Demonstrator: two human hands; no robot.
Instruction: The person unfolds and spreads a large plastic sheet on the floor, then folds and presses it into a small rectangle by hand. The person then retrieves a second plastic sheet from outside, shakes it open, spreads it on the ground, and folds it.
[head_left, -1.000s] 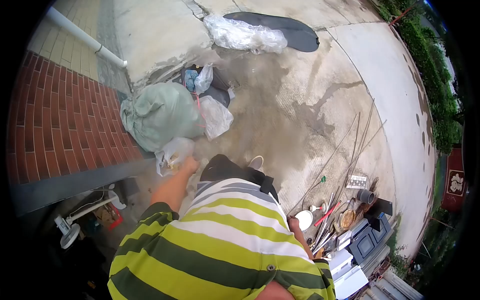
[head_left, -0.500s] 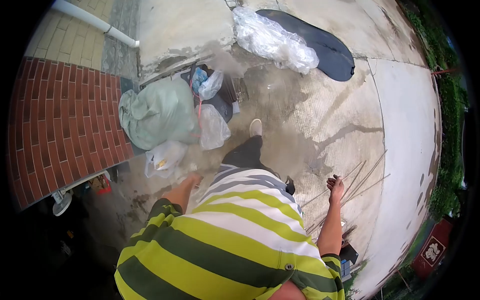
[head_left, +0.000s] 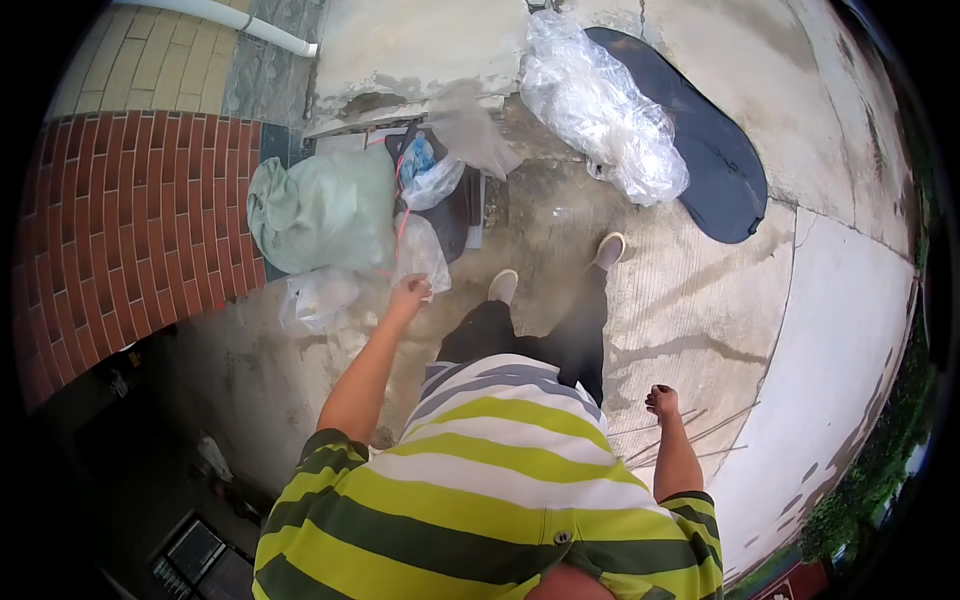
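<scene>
My left hand (head_left: 408, 296) is stretched forward over the lower edge of a clear plastic bag (head_left: 421, 252). Its fingers look extended and slightly apart; from above I cannot tell whether they touch the bag. Beside that bag stands a large pale green sack (head_left: 335, 215), with a pink cord running down its right side. Just above is another clear bag (head_left: 436, 183) with something blue inside. A white translucent bag (head_left: 322, 297) lies below the sack. Off to the right, my right hand (head_left: 661, 401) hangs with fingers curled in and nothing visible in them, above thin rods on the ground.
A heap of clear plastic film (head_left: 605, 115) lies partly on a long black sheet (head_left: 715, 150) ahead. A red brick wall (head_left: 140, 220) borders the left, with a white pipe (head_left: 270, 33) above it. Thin rods (head_left: 705, 428) lie on the concrete at right.
My left hand has swung forward from my side to the clear bag. Both shoes now show, and the view has shifted. My right hand remains out to the side.
</scene>
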